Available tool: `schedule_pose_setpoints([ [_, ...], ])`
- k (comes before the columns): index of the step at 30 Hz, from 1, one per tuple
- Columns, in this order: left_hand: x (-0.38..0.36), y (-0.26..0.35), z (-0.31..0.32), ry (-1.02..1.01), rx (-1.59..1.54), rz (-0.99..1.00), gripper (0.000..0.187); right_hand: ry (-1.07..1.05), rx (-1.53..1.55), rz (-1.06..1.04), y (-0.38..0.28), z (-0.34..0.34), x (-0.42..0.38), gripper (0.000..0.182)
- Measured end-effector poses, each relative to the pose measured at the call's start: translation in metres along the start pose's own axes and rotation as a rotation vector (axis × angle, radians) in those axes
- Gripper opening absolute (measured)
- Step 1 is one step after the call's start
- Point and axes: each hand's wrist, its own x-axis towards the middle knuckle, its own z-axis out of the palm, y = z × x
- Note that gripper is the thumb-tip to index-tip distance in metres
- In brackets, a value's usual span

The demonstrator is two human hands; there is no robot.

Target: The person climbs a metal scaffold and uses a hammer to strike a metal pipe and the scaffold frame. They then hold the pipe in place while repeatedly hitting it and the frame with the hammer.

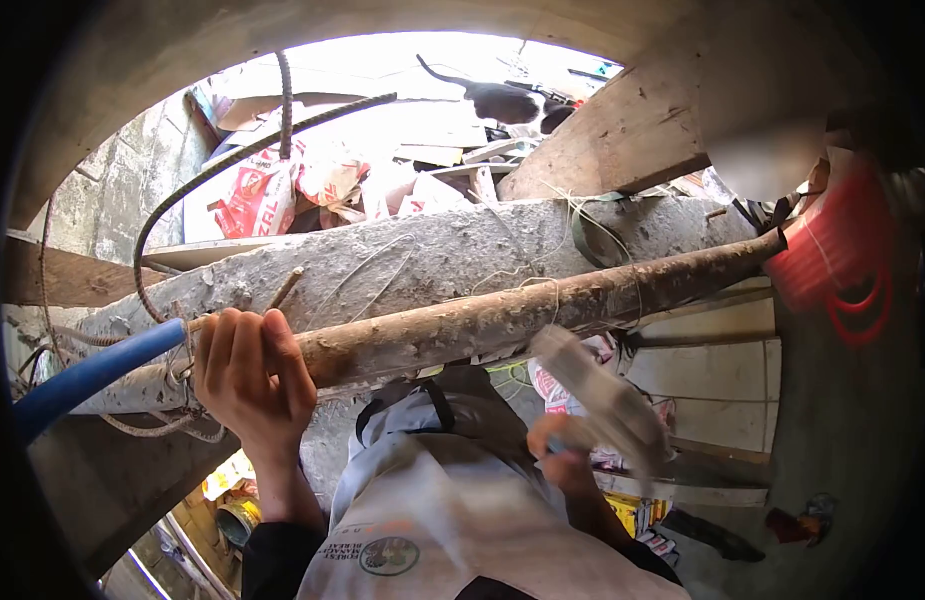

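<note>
A long brown wooden pole runs along the rough concrete beam. My left hand is closed around the pole's left part, beside the end of a blue pipe. Lower right of the pole, my right hand grips a tool by its handle. The tool looks like a hammer, but motion blurs it and its head is unclear. A short rod stub sticks up near my left hand. Thin wires loop over the beam and the pole.
A bent rebar arches above the beam at left. Red and white plastic bags lie behind it. A dark and white cat is at the top. A wooden plank slants at upper right, near a blurred red object. Below stands a bucket.
</note>
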Motion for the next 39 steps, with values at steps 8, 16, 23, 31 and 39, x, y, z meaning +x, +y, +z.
schedule_pose_setpoints([
  [8,-0.001,0.001,0.0,0.007,0.0,0.003,0.028,0.001,0.301,0.165,-0.031,0.014,0.019,0.066],
  [16,-0.002,0.002,0.002,0.006,-0.005,0.019,0.028,-0.148,0.112,0.15,0.043,-0.008,-0.002,0.053],
  [23,-0.003,0.005,0.002,-0.006,-0.028,0.009,0.027,-0.096,0.194,-0.116,0.016,-0.004,0.005,0.059],
  [31,-0.003,0.005,0.001,-0.058,0.021,0.005,0.028,0.201,0.221,-0.219,-0.027,-0.024,0.012,0.073],
  [39,-0.003,0.006,0.005,0.0,-0.045,0.001,0.026,0.308,0.032,0.021,0.001,-0.027,0.025,0.073],
])
